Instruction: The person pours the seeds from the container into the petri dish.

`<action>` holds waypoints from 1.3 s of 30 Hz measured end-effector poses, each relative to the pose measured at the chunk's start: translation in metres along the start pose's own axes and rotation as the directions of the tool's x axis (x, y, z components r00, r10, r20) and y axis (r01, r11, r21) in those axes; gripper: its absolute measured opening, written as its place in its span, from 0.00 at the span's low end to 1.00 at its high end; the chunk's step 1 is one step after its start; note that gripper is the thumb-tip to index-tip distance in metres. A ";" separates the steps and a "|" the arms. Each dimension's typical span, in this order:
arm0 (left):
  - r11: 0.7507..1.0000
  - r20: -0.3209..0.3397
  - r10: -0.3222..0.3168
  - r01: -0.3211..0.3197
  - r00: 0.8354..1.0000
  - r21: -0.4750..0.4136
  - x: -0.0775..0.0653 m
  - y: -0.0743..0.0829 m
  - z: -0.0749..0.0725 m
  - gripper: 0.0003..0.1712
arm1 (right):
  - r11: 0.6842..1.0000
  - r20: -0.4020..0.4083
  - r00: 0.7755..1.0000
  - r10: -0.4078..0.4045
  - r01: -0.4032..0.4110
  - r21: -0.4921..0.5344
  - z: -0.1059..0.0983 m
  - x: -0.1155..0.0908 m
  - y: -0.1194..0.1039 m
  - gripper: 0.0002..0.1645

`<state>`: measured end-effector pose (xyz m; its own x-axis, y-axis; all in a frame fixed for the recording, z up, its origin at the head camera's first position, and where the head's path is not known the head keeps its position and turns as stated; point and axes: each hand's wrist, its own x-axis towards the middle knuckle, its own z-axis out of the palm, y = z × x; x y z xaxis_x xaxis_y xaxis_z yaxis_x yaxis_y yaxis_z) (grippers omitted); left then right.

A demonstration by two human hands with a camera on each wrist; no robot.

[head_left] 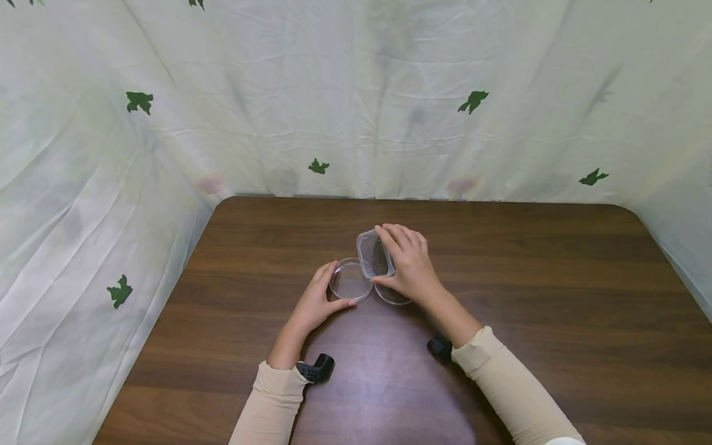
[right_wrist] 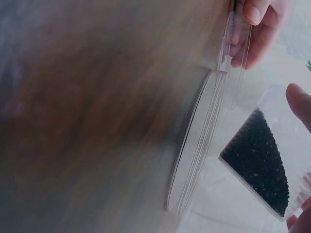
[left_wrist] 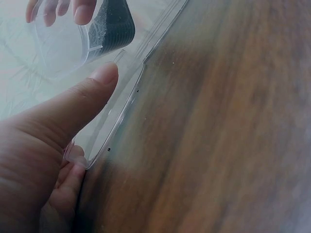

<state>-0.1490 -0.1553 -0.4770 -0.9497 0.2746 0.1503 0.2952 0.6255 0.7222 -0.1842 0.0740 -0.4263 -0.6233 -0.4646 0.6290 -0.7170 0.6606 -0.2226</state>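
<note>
The left petri dish (head_left: 349,284) serves as my reference; on my remote feed it sits at the wooden table (head_left: 500,278). I read the left hand (head_left: 315,301) as partly spread, thumb and fingers curved around the near and far parts of this dish's rim. The right petri dish (head_left: 394,297) lies flat, just to the right of the reference dish; I cannot confirm contact between the two. The right hand (head_left: 408,262) grips a clear plastic container (head_left: 366,249) between thumb and fingers, opened to the container's width. I observe the container tilted, raised above the right side of the reference dish, with dark granules (right_wrist: 257,162) banked against one wall. A patterned curtain (head_left: 356,111) hangs beyond the reference dish.
</note>
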 end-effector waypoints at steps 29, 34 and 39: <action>1.000 0.007 -0.009 0.009 1.000 -0.005 0.000 0.001 -0.001 0.54 | 0.996 0.036 0.998 -0.056 0.058 -0.065 0.004 0.003 -0.006 0.62; 1.000 0.010 -0.013 0.013 1.000 -0.007 0.000 0.000 0.000 0.54 | 0.995 0.044 0.997 -0.067 0.070 -0.072 0.006 0.003 -0.006 0.62; 1.000 0.012 -0.018 0.019 1.000 -0.008 0.000 0.001 -0.001 0.54 | 0.994 0.046 0.996 -0.081 0.084 -0.071 0.007 0.004 -0.008 0.62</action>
<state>-0.1486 -0.1555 -0.4761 -0.9537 0.2718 0.1288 0.2766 0.6244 0.7305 -0.1833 0.0630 -0.4278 -0.5767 -0.5431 0.6103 -0.7430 0.6592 -0.1156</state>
